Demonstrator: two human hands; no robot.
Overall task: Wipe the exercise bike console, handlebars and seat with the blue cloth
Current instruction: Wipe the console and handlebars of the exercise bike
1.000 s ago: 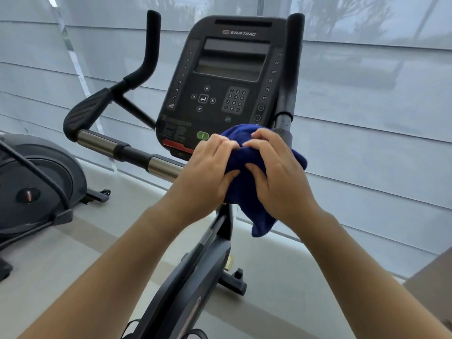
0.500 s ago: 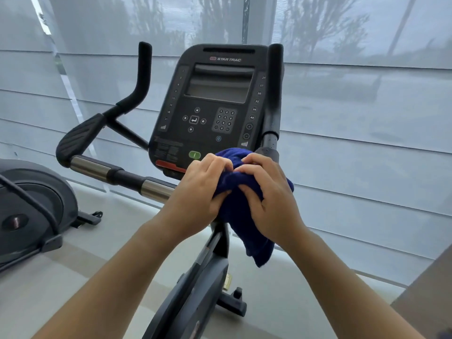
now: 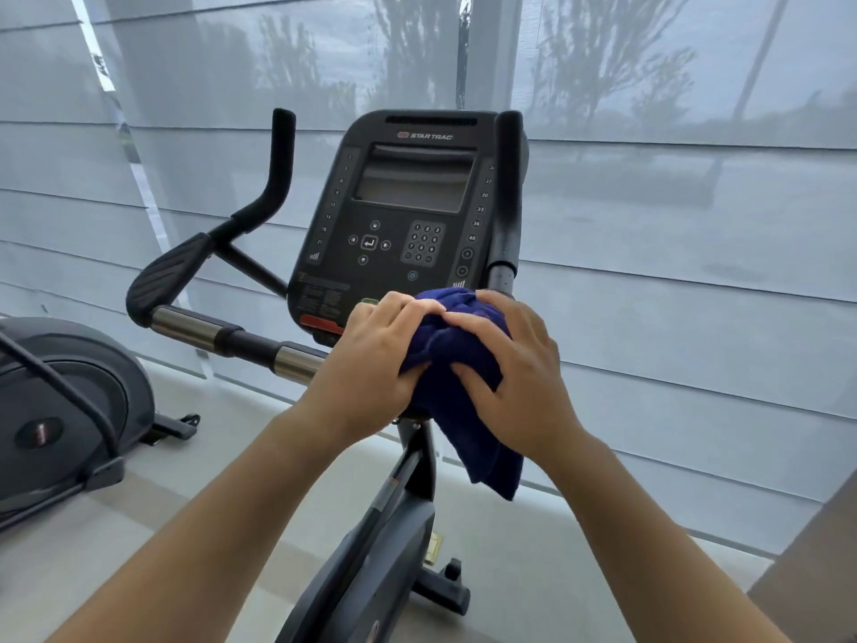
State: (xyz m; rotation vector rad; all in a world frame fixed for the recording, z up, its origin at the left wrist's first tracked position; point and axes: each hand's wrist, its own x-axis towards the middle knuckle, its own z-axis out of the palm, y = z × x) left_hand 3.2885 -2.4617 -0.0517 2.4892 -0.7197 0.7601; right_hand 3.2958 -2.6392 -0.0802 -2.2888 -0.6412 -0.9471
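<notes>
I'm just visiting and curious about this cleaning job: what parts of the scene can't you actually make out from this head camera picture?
- Seat: not in the head view at all.
- Right handlebar's lower grip: hidden behind the blue cloth, left hand and right hand.
- Console bottom edge: covered by the hands; its small label text is too small to read.
- Neighbouring machine: cut off by the left edge.

Right handlebar (image 3: 506, 197): lower part hidden behind the cloth (image 3: 463, 364) and hands.
Seat: out of frame.
Console (image 3: 408, 215) label text: too small to read.
</notes>
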